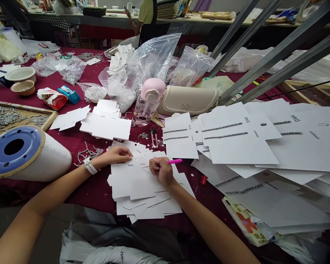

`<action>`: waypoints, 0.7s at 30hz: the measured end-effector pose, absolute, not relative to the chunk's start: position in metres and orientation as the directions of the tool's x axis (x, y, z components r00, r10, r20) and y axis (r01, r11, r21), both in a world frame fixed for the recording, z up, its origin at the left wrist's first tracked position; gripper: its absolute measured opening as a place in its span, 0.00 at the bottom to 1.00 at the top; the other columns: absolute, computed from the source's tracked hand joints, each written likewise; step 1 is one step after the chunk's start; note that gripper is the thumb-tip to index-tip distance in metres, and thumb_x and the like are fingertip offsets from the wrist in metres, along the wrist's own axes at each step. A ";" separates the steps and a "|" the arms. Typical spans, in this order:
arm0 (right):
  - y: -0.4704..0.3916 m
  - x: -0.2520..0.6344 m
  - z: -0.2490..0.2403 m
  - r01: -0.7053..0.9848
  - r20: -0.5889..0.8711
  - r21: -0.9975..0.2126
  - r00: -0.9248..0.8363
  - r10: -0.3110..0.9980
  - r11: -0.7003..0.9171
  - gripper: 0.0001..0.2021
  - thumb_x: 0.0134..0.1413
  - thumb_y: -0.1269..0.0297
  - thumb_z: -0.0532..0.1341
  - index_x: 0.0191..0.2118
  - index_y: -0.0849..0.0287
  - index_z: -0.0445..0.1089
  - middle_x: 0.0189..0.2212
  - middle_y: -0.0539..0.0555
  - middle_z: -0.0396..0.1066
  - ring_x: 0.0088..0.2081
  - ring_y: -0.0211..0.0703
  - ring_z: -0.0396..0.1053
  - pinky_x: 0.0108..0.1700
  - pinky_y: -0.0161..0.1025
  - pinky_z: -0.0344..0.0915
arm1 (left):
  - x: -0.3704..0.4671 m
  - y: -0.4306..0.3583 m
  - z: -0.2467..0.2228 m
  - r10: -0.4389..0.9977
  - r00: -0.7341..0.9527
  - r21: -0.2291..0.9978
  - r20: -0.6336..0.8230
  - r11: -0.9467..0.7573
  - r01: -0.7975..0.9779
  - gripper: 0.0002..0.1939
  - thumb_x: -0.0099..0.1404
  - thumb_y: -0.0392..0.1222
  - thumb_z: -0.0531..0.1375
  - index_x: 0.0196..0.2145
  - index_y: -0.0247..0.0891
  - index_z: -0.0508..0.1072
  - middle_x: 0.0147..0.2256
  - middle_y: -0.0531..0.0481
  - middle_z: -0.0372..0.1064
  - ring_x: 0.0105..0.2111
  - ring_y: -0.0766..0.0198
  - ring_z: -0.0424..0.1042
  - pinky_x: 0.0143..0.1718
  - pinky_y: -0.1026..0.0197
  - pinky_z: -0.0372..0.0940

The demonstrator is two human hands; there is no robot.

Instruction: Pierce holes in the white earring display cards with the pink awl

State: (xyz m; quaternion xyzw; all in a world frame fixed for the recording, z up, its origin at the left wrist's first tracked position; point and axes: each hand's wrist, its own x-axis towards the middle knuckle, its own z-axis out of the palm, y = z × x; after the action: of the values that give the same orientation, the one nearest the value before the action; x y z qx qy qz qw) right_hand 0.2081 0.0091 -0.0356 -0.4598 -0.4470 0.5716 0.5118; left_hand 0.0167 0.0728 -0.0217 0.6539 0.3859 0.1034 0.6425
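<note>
White cards printed "MNG" lie in a loose pile in front of me. My right hand is closed around a pink-handled tool, whose thin metal tip points left, at the face of the top card. At the upper left of that card my left hand has its fingers pinched together at the edge; whether they grip the card or something small is too fine to tell. To the right, cards with pairs of dark sparkling chains lie in overlapping stacks. More white cards sit beyond my left hand.
A large thread spool stands at the left, before a tray of chains. Behind the cards are a pink-lidded bottle, a beige case and plastic bags. Metal bars slant across the upper right. A person sits beyond.
</note>
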 end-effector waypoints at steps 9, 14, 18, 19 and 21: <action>0.006 0.208 -0.035 -0.127 -0.040 -0.991 -0.099 0.994 -0.052 0.18 0.44 0.62 0.50 0.11 0.56 0.43 0.09 0.45 0.41 0.13 0.30 0.44 0.16 0.34 0.41 | 0.016 0.071 -0.017 0.642 0.678 0.926 -0.357 0.148 0.347 0.18 0.52 0.52 0.59 0.32 0.33 0.70 0.20 0.56 0.57 0.19 0.74 0.53 0.20 0.68 0.47; 0.006 0.206 -0.037 -0.115 -0.022 -0.993 -0.139 0.990 -0.038 0.18 0.43 0.63 0.51 0.10 0.56 0.45 0.08 0.45 0.42 0.13 0.30 0.43 0.16 0.34 0.41 | 0.016 0.071 -0.018 0.644 0.674 0.925 -0.362 0.159 0.345 0.17 0.53 0.52 0.59 0.31 0.33 0.69 0.20 0.57 0.56 0.19 0.74 0.52 0.19 0.69 0.47; 0.005 0.206 -0.038 -0.164 0.007 -0.986 -0.106 0.994 -0.011 0.17 0.42 0.63 0.51 0.09 0.56 0.45 0.08 0.45 0.42 0.12 0.30 0.43 0.15 0.34 0.40 | 0.017 0.071 -0.020 0.642 0.675 0.926 -0.365 0.177 0.333 0.17 0.52 0.51 0.60 0.31 0.33 0.69 0.20 0.57 0.56 0.19 0.75 0.52 0.19 0.69 0.47; 0.005 0.207 -0.038 -0.187 0.019 -0.982 -0.081 0.997 0.003 0.17 0.42 0.62 0.50 0.09 0.56 0.45 0.08 0.45 0.41 0.12 0.30 0.43 0.15 0.34 0.39 | 0.017 0.072 -0.021 0.643 0.674 0.927 -0.364 0.181 0.328 0.17 0.52 0.51 0.60 0.31 0.33 0.69 0.20 0.57 0.57 0.19 0.75 0.53 0.19 0.69 0.47; 0.005 0.210 -0.037 -0.238 0.044 -0.971 -0.018 0.999 0.038 0.17 0.42 0.62 0.48 0.09 0.56 0.43 0.08 0.45 0.39 0.12 0.30 0.41 0.15 0.34 0.38 | 0.017 0.073 -0.021 0.649 0.670 0.929 -0.360 0.182 0.322 0.17 0.52 0.51 0.60 0.31 0.33 0.69 0.19 0.57 0.57 0.18 0.75 0.53 0.19 0.69 0.47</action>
State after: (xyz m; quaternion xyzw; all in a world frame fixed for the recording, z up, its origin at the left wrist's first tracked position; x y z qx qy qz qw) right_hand 0.2098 0.0053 -0.0369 -0.4204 -0.4528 0.5515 0.5605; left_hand 0.0167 0.0731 -0.0214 0.6277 0.3869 0.1230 0.6642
